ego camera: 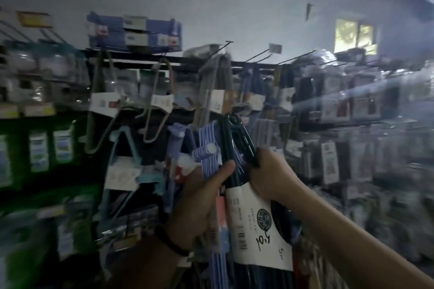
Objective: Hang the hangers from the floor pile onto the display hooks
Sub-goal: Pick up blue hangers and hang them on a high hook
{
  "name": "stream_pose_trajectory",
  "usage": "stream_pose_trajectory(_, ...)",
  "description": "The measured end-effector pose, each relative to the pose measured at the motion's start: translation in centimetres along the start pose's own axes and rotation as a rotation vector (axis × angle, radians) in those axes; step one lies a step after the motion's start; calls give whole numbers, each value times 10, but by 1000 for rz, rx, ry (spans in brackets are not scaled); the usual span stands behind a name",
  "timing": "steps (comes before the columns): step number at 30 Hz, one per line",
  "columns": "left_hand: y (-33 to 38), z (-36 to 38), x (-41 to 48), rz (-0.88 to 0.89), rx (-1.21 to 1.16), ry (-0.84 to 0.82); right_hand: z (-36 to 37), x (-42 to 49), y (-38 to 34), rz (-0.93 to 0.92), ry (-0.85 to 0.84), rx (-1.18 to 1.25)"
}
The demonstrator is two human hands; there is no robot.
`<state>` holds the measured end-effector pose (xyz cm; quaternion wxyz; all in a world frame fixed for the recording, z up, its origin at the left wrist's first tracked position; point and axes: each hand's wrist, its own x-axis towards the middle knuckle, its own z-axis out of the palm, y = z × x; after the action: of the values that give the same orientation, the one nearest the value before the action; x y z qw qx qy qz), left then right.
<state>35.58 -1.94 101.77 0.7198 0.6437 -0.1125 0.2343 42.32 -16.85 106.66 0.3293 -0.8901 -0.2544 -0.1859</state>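
Note:
A bundle of dark hangers [237,138] wrapped in a white paper label [256,230] is held up in front of the display rack. My right hand [270,173] grips the bundle just below its hook ends. My left hand [202,197], with a dark band at the wrist, is closed around the dark bundle together with a pack of blue-and-white hangers [211,150] beside it. Bare black display hooks [220,47] stick out of the rack above. The floor pile is out of view. The picture is blurred by motion.
Beige hanger packs [157,105] and a light blue pack [131,148] hang on the rack at left. Packaged goods fill the shelves at left [40,148] and right [352,148]. A lit window [355,35] sits high in the back wall.

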Motion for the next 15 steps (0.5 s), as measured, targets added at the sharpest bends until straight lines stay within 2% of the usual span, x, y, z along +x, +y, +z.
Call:
stream_pose_trajectory(7, -32, 93, 84, 48, 25, -98, -58, 46, 96, 97, 176, 91)
stream_pose_trajectory(12, -53, 120, 166, 29, 59, -178, -88, 102, 145, 86, 191, 193)
stream_pose_trajectory(15, -65, 125, 224, 26, 174, -191, -114, 144, 171, 113, 227, 114)
